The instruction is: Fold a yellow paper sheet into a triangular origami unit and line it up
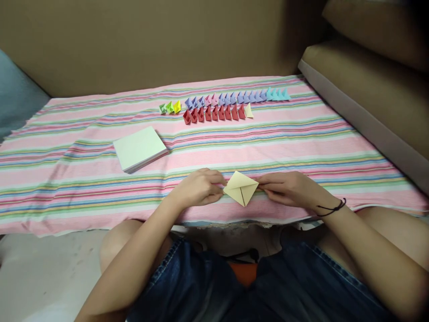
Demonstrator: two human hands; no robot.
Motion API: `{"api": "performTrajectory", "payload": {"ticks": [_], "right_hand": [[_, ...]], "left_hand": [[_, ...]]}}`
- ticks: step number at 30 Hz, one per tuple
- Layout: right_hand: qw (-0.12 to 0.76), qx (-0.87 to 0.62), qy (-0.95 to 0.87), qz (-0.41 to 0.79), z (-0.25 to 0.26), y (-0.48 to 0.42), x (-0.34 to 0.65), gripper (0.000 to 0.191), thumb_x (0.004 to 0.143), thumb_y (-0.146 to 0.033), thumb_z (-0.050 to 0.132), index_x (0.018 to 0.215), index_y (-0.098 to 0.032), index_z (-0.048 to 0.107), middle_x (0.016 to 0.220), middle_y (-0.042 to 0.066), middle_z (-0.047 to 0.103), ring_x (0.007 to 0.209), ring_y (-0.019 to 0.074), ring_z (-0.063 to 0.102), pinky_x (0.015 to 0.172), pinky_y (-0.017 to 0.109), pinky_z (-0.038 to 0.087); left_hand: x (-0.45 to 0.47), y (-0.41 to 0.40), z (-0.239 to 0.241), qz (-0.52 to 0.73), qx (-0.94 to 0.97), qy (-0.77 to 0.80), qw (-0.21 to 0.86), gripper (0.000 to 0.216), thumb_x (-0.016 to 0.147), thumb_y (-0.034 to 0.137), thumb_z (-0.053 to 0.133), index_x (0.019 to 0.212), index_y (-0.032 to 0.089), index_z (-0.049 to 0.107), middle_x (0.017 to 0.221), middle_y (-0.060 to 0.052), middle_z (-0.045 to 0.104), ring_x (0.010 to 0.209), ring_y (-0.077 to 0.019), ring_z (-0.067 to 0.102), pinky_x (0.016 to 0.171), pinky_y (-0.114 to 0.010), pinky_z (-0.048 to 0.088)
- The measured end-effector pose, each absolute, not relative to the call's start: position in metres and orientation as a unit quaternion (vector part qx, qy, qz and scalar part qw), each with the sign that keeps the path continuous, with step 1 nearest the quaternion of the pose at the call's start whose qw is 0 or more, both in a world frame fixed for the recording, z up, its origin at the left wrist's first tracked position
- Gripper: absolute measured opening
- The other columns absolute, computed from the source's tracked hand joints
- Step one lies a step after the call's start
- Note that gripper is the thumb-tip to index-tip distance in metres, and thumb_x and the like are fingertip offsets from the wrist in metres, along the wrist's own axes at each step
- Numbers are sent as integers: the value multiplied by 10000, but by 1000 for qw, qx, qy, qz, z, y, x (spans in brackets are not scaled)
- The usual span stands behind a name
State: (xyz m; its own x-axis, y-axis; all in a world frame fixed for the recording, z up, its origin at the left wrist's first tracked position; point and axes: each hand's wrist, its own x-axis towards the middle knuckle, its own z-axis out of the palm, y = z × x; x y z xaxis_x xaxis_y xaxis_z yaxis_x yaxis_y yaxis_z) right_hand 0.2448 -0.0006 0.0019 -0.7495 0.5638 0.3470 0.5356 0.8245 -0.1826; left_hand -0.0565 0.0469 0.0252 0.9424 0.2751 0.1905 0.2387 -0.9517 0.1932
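A cream sheet of origami paper (241, 188), folded into a small diamond, lies at the front part of the striped cloth. A crease runs across it, and a slit goes down to its lower corner. My left hand (201, 188) pinches the diamond's left corner with curled fingers. On the other side my right hand (287, 188), with a dark cord round the wrist, grips the right corner between thumb and fingers. The fingertips partly cover both corners.
A stack of pale paper (140, 148) lies to the left. Behind stand rows of small folded paper pieces: red ones (215, 113), purple and blue ones (250, 96), green and yellow ones (170, 107). Brown cushions (372, 94) border the striped cloth (284, 147) on the right.
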Motion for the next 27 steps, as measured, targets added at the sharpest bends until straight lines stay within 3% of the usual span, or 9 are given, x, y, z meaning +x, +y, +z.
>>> {"api": "performTrajectory", "payload": {"ticks": [4, 8, 11, 16, 23, 27], "right_hand": [[225, -342, -907, 100, 2, 0, 245, 213, 878, -129, 480, 944, -212, 664, 1084, 43, 705, 961, 170, 667, 802, 310, 565], [295, -409, -857, 108, 7, -1, 236, 198, 902, -178, 494, 1028, -223, 639, 1025, 53, 703, 975, 186, 646, 838, 344, 540], [341, -412, -838, 104, 7, -4, 222, 193, 910, -198, 507, 1055, -224, 632, 1008, 60, 698, 954, 192, 640, 822, 352, 534], [317, -386, -857, 130, -6, -4, 206, 208, 920, -183, 472, 1030, -231, 642, 994, 63, 691, 951, 200, 625, 829, 390, 531], [290, -441, -836, 151, -9, 0, 215, 186, 888, -227, 555, 1045, -220, 655, 1010, 75, 680, 962, 222, 626, 827, 398, 535], [265, -416, -848, 195, -6, 2, 222, 268, 866, -241, 593, 1131, -242, 633, 1092, 60, 677, 1024, 217, 626, 860, 389, 540]], "left_hand": [[-57, 48, 23, 139, 968, 153, 141, 232, 911, 253, 483, 843, 181, 693, 1076, -82, 677, 1003, -195, 614, 870, -327, 470], [-50, 47, 19, 216, 936, 232, 154, 234, 932, 263, 465, 908, 161, 675, 973, -93, 688, 933, -187, 621, 836, -334, 482], [-41, 43, 14, 261, 918, 252, 159, 232, 942, 260, 453, 982, 161, 659, 1011, -106, 672, 964, -191, 603, 848, -347, 488], [-32, 37, 3, 218, 934, 230, 164, 237, 927, 209, 482, 1102, 203, 643, 1242, -97, 604, 1153, -216, 535, 961, -404, 449], [-33, 36, 2, 161, 941, 238, 176, 383, 880, 52, 427, 1168, 204, 628, 1300, -81, 578, 1217, -224, 502, 992, -430, 430], [-34, 36, 4, 160, 940, 233, 188, 504, 792, -32, 402, 1180, 206, 619, 1313, -90, 568, 1230, -227, 501, 988, -444, 441]]}}
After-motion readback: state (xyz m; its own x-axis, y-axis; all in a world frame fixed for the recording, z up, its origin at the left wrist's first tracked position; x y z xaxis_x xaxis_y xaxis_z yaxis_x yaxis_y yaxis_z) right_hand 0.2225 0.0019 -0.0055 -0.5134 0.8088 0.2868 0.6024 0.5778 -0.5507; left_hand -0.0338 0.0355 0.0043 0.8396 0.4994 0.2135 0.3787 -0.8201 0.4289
